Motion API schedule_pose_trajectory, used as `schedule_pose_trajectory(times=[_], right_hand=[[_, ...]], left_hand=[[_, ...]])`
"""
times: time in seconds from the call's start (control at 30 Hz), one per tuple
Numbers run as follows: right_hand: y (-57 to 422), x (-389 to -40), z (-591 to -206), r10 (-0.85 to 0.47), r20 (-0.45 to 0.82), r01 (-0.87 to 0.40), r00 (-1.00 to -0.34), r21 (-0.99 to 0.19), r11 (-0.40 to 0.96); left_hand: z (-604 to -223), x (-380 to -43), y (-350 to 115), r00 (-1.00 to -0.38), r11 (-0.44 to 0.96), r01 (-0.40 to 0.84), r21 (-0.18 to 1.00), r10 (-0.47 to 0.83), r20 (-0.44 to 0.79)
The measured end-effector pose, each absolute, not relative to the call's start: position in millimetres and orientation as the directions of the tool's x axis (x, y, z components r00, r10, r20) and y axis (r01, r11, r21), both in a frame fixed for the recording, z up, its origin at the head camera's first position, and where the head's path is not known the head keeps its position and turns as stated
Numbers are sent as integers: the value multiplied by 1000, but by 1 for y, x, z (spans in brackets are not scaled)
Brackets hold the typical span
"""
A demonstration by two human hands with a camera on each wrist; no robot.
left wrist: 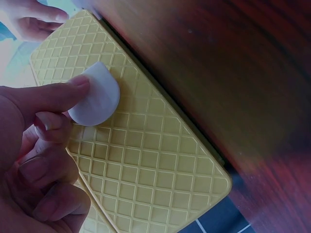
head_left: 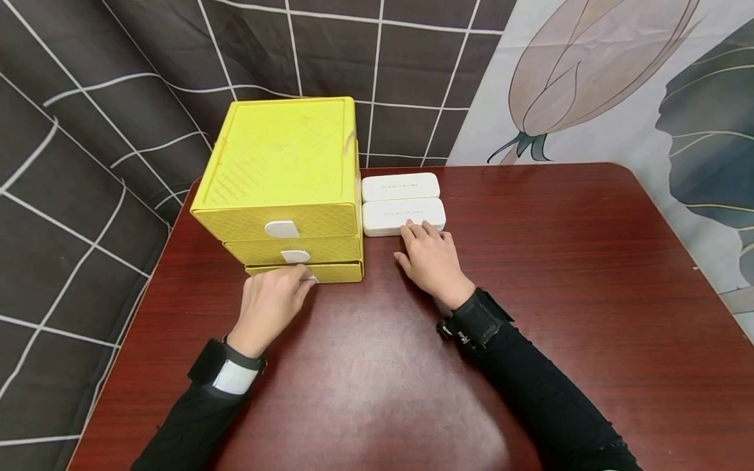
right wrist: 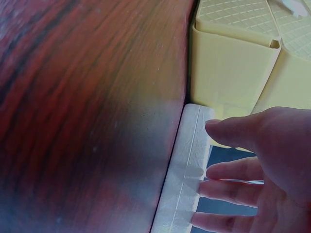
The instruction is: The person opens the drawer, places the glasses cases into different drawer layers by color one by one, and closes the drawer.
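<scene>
A yellow three-drawer box (head_left: pixel 283 157) with a quilted front stands on the table. My left hand (head_left: pixel 271 297) is at its bottom drawer (head_left: pixel 338 272), pinching the white drawer handle (left wrist: pixel 99 94). In the left wrist view the thumb lies over this rounded tab, with the other fingers curled beside it. A thin dark gap runs above the bottom drawer's front. Right of the box, two white cases lie one behind the other. My right hand (head_left: pixel 432 261) has its fingertips on the front white case (head_left: pixel 403 216), fingers extended and a little spread; the rear white case (head_left: pixel 400 187) lies just behind.
The upper drawers carry similar white handles, a top handle (head_left: pixel 281 229) and a middle handle (head_left: pixel 295 256). The reddish-brown wooden table (head_left: pixel 559 294) reaches out to the right and front. A dark grid-patterned cloth (head_left: pixel 336 52) hangs behind and to the left of the box.
</scene>
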State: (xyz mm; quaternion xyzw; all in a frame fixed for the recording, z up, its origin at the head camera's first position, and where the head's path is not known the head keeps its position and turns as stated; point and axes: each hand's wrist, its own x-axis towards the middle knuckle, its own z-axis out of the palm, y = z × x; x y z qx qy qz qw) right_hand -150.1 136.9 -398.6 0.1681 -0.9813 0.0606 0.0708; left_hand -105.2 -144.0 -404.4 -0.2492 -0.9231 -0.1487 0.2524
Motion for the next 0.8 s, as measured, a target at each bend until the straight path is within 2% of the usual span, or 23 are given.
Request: schedule_pose_trajectory(times=[0.8], right_hand=[[137,-150,-398,-316,135,-330,-939,-99,939]], left_hand=[[-403,-94,-145,-751,829,540,145,397,528]])
